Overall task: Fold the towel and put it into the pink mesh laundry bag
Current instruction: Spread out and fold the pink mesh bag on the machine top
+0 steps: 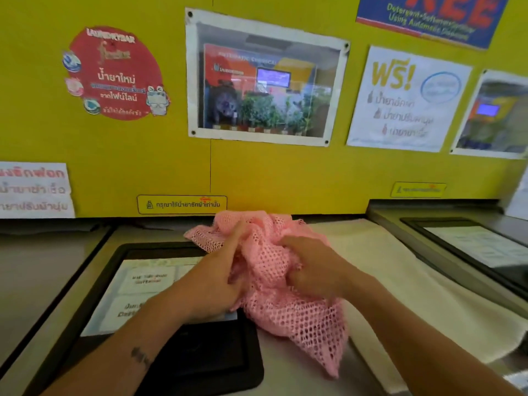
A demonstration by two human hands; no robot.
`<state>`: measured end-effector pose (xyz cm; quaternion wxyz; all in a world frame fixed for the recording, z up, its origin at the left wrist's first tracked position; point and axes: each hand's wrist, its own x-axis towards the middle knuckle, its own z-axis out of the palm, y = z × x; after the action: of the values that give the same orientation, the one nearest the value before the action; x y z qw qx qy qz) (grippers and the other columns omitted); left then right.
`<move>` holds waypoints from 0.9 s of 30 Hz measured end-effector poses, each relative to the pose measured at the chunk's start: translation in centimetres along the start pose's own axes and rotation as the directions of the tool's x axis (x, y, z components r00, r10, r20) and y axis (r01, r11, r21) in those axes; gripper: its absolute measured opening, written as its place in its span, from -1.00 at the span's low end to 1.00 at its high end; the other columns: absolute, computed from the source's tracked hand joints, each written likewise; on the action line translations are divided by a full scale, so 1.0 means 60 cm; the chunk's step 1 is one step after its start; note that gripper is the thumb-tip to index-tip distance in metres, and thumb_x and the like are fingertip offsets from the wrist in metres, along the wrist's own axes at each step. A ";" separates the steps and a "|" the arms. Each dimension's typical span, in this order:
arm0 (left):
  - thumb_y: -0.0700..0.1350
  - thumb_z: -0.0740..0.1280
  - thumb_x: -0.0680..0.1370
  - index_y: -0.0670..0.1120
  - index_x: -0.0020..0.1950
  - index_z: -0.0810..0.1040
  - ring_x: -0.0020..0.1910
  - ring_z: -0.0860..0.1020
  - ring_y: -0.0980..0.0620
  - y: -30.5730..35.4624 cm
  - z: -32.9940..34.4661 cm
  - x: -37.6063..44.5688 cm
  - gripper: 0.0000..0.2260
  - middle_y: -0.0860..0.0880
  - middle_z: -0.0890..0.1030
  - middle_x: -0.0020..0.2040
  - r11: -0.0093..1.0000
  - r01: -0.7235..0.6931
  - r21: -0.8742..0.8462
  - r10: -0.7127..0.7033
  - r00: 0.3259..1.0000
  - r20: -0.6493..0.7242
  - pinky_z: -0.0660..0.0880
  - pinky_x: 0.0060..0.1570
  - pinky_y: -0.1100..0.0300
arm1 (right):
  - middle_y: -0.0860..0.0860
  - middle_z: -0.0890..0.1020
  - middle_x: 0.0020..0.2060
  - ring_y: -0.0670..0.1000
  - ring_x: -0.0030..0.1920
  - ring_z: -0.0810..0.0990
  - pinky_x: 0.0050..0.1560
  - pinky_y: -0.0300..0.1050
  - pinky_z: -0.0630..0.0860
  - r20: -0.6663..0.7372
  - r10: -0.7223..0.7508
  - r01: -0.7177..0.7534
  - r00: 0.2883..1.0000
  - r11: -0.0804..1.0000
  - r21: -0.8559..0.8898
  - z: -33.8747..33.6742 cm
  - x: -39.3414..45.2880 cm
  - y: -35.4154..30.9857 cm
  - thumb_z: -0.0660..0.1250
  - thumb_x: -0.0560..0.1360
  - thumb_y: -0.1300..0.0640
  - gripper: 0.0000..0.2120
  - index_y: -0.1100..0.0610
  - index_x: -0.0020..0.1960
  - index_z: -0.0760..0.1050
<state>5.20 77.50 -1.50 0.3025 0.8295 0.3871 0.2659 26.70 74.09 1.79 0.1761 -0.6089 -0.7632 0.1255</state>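
both hands [274, 277] clenched on pink mesh bag [285, 304], washer top [288, 364] below yellow wall [114, 144]

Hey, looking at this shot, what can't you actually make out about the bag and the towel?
Head view only:
- The pink mesh bag: its opening is hidden in bunched folds gripped by the left hand and right hand.
- The towel: partly covered by the bag and right forearm; fold count unclear.
- The panel labels: blurred.
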 end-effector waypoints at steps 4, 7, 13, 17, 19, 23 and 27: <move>-0.23 0.38 0.48 0.28 0.54 -0.01 -0.26 0.57 0.22 0.004 -0.009 0.006 -0.17 0.13 0.58 0.02 0.998 -0.013 0.055 0.024 0.978 -0.208 0.49 -0.34 0.29 | -0.01 0.65 -0.13 0.08 -0.12 0.62 -0.24 -0.15 0.46 -0.395 0.129 -0.116 0.909 0.992 0.057 -0.084 0.008 0.038 0.28 0.38 0.29 -0.71 -0.01 0.01 0.52; -0.33 0.28 0.50 0.16 0.45 0.30 -0.12 0.55 0.18 0.013 -0.018 0.009 -0.39 0.07 0.55 0.02 0.983 -0.087 0.163 0.149 0.893 -0.425 0.52 -0.20 0.24 | 0.16 0.56 0.03 0.28 0.00 0.61 -0.08 0.06 0.50 -0.633 0.229 -0.491 0.740 0.827 -0.275 -0.142 -0.010 0.092 0.25 0.42 0.21 -0.66 0.02 0.19 0.45; 0.06 0.31 0.50 0.10 0.29 0.49 0.19 0.41 0.09 0.019 0.005 0.020 -0.64 0.11 0.47 0.14 0.967 -0.128 0.221 0.202 0.912 -0.358 0.38 0.26 -0.01 | 0.19 0.20 0.48 0.32 0.44 0.26 0.38 0.43 0.23 -0.271 0.634 -0.689 0.724 0.677 -0.259 -0.140 -0.049 0.186 0.40 0.32 0.06 -0.20 -0.06 0.50 0.16; 0.45 0.22 0.37 0.20 0.50 0.23 0.46 0.19 0.04 0.010 0.032 0.023 -0.26 0.12 0.24 0.47 0.951 -0.015 0.309 0.023 0.999 -0.024 0.20 0.46 -0.05 | 0.07 0.28 0.50 0.19 0.43 0.33 0.39 0.28 0.31 -0.185 0.390 -0.419 0.902 0.894 -0.159 -0.086 -0.032 0.162 0.29 0.40 -0.16 -0.30 -0.09 0.51 0.21; 0.35 0.27 0.45 0.20 0.53 0.17 0.51 0.18 -0.01 0.006 0.039 0.023 -0.31 0.08 0.21 0.55 0.933 0.008 0.361 -0.008 1.000 -0.002 0.18 0.48 -0.05 | 0.08 0.39 0.41 0.20 0.32 0.45 0.33 0.27 0.40 -0.015 0.393 -0.386 0.920 0.897 -0.215 -0.047 -0.025 0.157 0.26 0.45 -0.18 -0.42 -0.06 0.44 0.31; -0.13 0.33 0.48 0.16 0.42 0.40 0.36 0.43 -0.06 0.013 0.024 0.014 -0.48 0.02 0.48 0.39 0.946 0.027 0.323 0.034 0.982 -0.184 0.37 0.36 -0.06 | 0.03 0.64 0.01 0.08 -0.02 0.60 0.16 0.17 0.53 -0.143 0.390 -0.412 0.910 0.890 -0.195 -0.028 -0.014 0.173 0.24 0.46 0.00 -0.79 0.00 0.01 0.59; -0.30 0.29 0.43 -0.07 0.16 0.59 0.07 0.52 -0.05 0.011 -0.025 0.003 -0.66 -0.04 0.56 0.07 0.949 0.048 0.311 0.127 0.845 -0.520 0.48 0.13 -0.07 | 0.11 0.66 0.04 0.10 -0.01 0.62 0.11 0.06 0.57 -0.177 0.511 -0.540 0.841 0.789 -0.293 -0.055 -0.014 0.195 0.25 0.44 0.02 -0.71 0.11 0.06 0.60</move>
<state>4.61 77.74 0.03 0.0423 0.7678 0.4755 0.4273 38.63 75.85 -0.09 0.0630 -0.8227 -0.5648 0.0123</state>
